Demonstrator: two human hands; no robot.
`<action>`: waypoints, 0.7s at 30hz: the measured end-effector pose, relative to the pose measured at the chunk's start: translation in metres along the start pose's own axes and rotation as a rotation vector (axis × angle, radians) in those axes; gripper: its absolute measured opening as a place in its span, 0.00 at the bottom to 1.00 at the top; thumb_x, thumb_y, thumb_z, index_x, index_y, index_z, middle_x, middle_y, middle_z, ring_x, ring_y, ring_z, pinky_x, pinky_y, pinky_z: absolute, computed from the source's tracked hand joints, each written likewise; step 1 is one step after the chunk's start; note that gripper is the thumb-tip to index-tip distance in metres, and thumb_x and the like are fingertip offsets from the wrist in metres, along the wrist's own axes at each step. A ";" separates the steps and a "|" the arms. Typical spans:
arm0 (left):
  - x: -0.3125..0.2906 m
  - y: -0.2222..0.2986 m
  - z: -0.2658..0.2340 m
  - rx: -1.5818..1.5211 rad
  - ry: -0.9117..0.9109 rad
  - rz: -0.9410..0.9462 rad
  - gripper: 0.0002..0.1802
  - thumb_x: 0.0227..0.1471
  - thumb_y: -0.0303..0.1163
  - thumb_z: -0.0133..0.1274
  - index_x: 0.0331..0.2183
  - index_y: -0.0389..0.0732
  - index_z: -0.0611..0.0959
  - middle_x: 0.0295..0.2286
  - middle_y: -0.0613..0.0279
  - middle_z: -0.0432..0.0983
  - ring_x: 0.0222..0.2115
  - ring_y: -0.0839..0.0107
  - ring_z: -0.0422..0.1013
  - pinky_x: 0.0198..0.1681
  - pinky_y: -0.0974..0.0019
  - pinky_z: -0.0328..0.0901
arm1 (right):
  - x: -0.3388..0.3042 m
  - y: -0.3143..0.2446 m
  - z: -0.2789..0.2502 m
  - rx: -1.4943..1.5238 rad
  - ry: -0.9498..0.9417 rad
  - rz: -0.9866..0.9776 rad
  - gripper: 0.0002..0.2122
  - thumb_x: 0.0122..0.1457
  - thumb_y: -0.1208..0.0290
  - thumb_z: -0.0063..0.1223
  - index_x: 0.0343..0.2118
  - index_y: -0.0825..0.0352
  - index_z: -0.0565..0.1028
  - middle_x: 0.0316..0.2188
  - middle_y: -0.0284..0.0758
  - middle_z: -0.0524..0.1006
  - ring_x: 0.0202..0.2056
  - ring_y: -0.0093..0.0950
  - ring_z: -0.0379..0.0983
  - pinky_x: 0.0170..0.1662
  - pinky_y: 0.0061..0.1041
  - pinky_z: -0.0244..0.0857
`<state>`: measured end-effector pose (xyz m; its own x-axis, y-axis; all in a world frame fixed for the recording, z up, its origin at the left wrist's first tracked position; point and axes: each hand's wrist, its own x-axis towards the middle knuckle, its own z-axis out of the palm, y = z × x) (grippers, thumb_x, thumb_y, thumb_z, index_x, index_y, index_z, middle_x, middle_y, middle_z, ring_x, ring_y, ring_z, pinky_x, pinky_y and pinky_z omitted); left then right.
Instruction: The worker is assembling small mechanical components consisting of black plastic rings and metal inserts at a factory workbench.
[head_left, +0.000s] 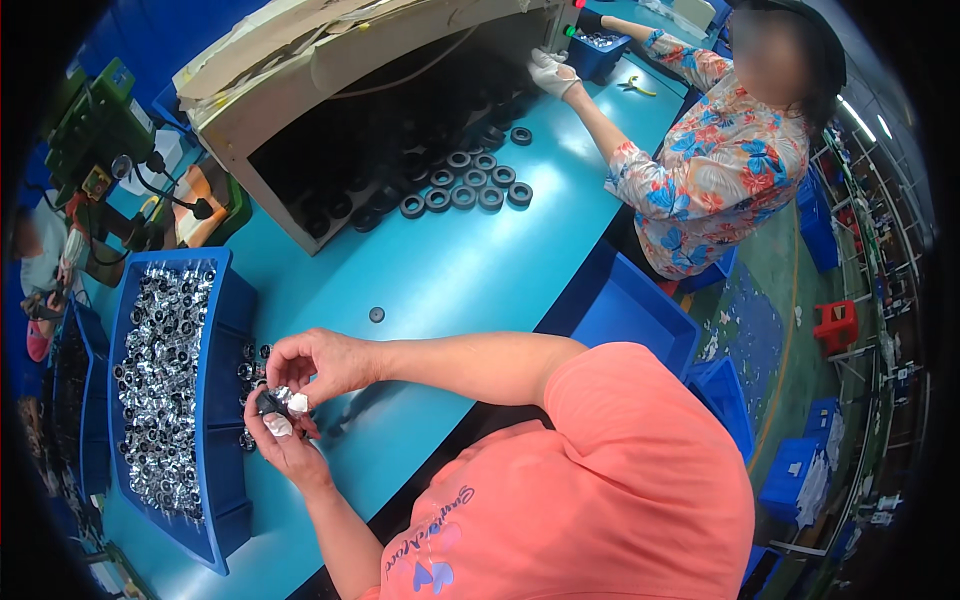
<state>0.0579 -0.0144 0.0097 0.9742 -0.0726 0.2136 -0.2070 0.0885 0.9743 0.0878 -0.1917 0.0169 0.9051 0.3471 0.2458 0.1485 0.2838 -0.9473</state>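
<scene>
Close together beside a long blue bin, my hands are bent around a small shiny silver and black part (285,396). My left hand (285,450) is closed around its dark side, a white wrap on one finger. My right hand (328,364) pinches the silver side from above, with white on a fingertip. The fingers hide most of the part, so its exact kind does not show. Several similar silver and black round pieces (248,370) lie on the table between my hands and the bin. A single small black ring (377,314) lies apart, beyond my right wrist.
The blue bin (240,350) is full of silver and black pieces. Black rings (465,196) crowd the mouth of a boxy beige machine (225,150) on the teal table (440,290). A co-worker in a floral shirt (710,170) stands at the far right, near yellow-handled pliers (636,86).
</scene>
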 end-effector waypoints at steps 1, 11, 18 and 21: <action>0.000 0.000 0.000 0.001 0.003 -0.001 0.26 0.68 0.48 0.43 0.55 0.36 0.70 0.31 0.64 0.72 0.19 0.83 0.63 0.20 0.79 0.55 | 0.000 0.000 0.001 0.005 -0.002 0.002 0.14 0.51 0.75 0.69 0.39 0.68 0.77 0.36 0.30 0.78 0.37 0.18 0.76 0.42 0.20 0.74; 0.000 -0.003 0.000 -0.010 -0.006 0.011 0.26 0.68 0.47 0.44 0.55 0.37 0.70 0.32 0.63 0.72 0.19 0.83 0.63 0.20 0.79 0.55 | 0.000 0.003 0.000 0.009 -0.012 -0.015 0.14 0.50 0.76 0.69 0.39 0.69 0.77 0.36 0.30 0.77 0.37 0.19 0.76 0.43 0.21 0.74; 0.002 -0.004 0.001 0.020 0.002 0.003 0.26 0.69 0.48 0.42 0.56 0.37 0.69 0.32 0.63 0.72 0.20 0.82 0.62 0.20 0.78 0.55 | 0.002 0.005 -0.003 0.012 -0.020 -0.020 0.15 0.50 0.76 0.69 0.41 0.68 0.78 0.38 0.31 0.77 0.39 0.20 0.77 0.45 0.21 0.74; 0.002 -0.004 0.000 0.017 0.010 0.003 0.26 0.69 0.48 0.41 0.56 0.37 0.69 0.32 0.63 0.72 0.20 0.82 0.62 0.20 0.77 0.55 | 0.001 0.008 -0.002 0.026 -0.025 -0.027 0.15 0.50 0.76 0.69 0.42 0.67 0.79 0.39 0.31 0.76 0.40 0.20 0.77 0.45 0.21 0.74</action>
<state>0.0606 -0.0152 0.0063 0.9743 -0.0626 0.2163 -0.2118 0.0719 0.9747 0.0912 -0.1911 0.0093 0.8906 0.3613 0.2763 0.1618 0.3161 -0.9348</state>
